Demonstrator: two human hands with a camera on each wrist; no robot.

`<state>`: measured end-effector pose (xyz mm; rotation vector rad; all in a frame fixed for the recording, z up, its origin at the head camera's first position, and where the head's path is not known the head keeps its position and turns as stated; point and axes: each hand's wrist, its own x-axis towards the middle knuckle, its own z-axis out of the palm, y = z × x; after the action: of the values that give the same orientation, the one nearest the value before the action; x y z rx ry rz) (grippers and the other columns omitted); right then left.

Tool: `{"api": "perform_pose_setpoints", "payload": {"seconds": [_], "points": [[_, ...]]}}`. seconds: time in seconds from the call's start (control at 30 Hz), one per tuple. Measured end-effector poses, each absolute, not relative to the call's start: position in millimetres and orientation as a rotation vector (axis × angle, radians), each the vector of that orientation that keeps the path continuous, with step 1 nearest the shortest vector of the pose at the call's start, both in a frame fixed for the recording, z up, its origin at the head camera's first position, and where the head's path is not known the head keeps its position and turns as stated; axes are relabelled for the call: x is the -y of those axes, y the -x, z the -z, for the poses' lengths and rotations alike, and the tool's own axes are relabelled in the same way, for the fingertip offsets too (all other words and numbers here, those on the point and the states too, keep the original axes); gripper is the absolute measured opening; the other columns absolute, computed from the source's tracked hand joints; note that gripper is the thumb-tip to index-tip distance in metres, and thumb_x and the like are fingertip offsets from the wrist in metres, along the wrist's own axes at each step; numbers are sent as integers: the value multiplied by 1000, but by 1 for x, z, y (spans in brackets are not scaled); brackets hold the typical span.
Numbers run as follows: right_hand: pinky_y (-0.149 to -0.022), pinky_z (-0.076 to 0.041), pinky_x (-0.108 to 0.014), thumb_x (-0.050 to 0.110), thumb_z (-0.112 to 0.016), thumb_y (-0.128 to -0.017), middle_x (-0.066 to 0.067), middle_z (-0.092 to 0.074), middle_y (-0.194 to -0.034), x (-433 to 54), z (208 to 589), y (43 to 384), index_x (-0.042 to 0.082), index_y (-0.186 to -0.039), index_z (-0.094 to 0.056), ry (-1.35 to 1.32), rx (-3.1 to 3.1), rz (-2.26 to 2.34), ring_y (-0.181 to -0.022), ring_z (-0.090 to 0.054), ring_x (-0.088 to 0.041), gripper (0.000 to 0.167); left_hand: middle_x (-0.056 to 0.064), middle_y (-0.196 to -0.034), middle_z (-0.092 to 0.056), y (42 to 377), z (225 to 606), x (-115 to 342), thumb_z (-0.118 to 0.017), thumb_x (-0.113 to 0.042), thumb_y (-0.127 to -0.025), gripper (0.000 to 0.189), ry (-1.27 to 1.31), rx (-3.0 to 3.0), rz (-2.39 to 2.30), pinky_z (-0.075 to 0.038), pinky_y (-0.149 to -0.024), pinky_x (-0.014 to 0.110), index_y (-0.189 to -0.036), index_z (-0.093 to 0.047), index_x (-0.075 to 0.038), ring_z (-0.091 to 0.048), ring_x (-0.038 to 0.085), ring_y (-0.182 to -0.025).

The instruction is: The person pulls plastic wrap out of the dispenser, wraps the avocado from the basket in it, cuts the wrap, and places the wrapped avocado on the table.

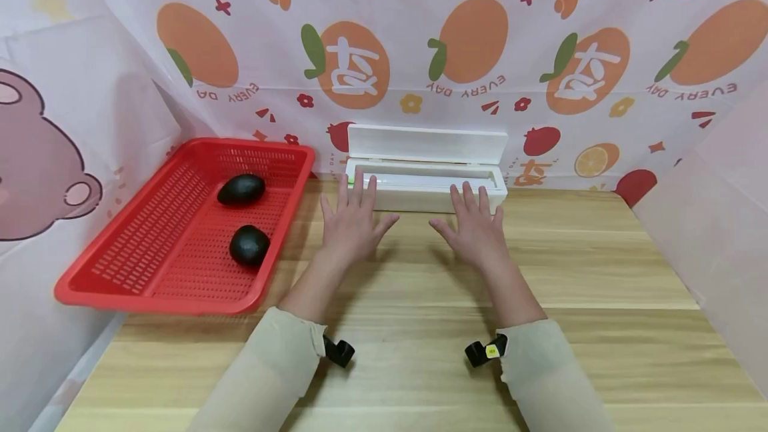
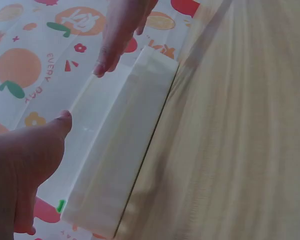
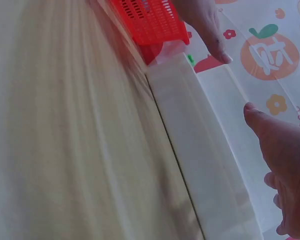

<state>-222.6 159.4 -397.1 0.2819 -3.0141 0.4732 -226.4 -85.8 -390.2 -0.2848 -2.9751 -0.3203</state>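
Observation:
A long white box stands at the back of the table, its hinged lid raised against the curtain. Inside the box lies a white strip or roll, and a small green piece shows at the left end. My left hand reaches over the left part of the box, fingers spread and pointing away, with nothing held. Likewise, my right hand is spread at the right part, its fingertips overlapping the box's front in the head view. Both wrist views show the thumbs pointing toward each other, apart.
On the left, a red perforated basket holds two dark, glossy, rounded fruits, one longer than the other. A fruit-print curtain hangs right behind the box. The wooden table extends to the right and front.

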Motion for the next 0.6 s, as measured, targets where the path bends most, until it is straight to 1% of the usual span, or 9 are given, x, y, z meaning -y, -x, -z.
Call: {"api": "perform_pose_setpoints", "payload": {"seconds": [0.07,0.17,0.33,0.4,0.47,0.53,0.6], "points": [[-113,-4,-72,73,-36,-92,-10,-6,-166,-162,393,227,19,-159,-10,-279,3026,-442,-152,5,-38,90,10,-166,5,231,388,86,-39,-68,-94,89,285,2979,306,-5,-113,73,-160,-5,-18,11,36,-151],[-113,-3,-72,70,-39,-94,-11,-6,-166,-166,386,234,17,-159,-11,-276,3032,-415,-151,5,-38,89,10,-166,3,238,383,86,-39,-67,-94,89,288,2985,322,-3,-113,72,-160,-6,-17,11,35,-151],[-114,-3,-70,69,-41,-94,-9,-5,-166,-175,372,245,19,-159,-11,-264,3031,-436,-152,4,-38,88,9,-166,2,249,372,85,-40,-65,-95,88,294,2998,343,1,-113,71,-160,-3,-17,9,34,-152],[-115,-2,-69,67,-43,-94,-9,-7,-166,-180,368,250,19,-159,-12,-275,3033,-453,-152,2,-38,87,10,-166,0,253,367,85,-41,-60,-97,85,304,3008,350,2,-113,71,-159,-3,-17,6,34,-152],[-116,-4,-67,61,-47,-96,-10,-10,-166,-185,365,255,17,-159,-16,-302,3034,-459,-152,-1,-38,83,10,-166,-6,257,362,86,-46,-51,-99,80,322,3004,386,0,-113,71,-159,-7,-16,-1,34,-153],[-117,-7,-65,54,-51,-97,-11,-17,-164,-191,363,261,16,-158,-22,-333,3035,-466,-152,-7,-38,77,12,-165,-12,263,358,87,-49,-42,-100,75,347,3006,403,-5,-113,71,-159,-13,-15,-8,33,-152],[-118,-13,-63,45,-55,-98,-12,-25,-162,-199,362,267,16,-156,-29,-357,3033,-476,-151,-13,-37,70,13,-162,-23,269,354,87,-54,-33,-99,68,381,2994,415,-12,-113,70,-157,-23,-12,-18,33,-150]]}}
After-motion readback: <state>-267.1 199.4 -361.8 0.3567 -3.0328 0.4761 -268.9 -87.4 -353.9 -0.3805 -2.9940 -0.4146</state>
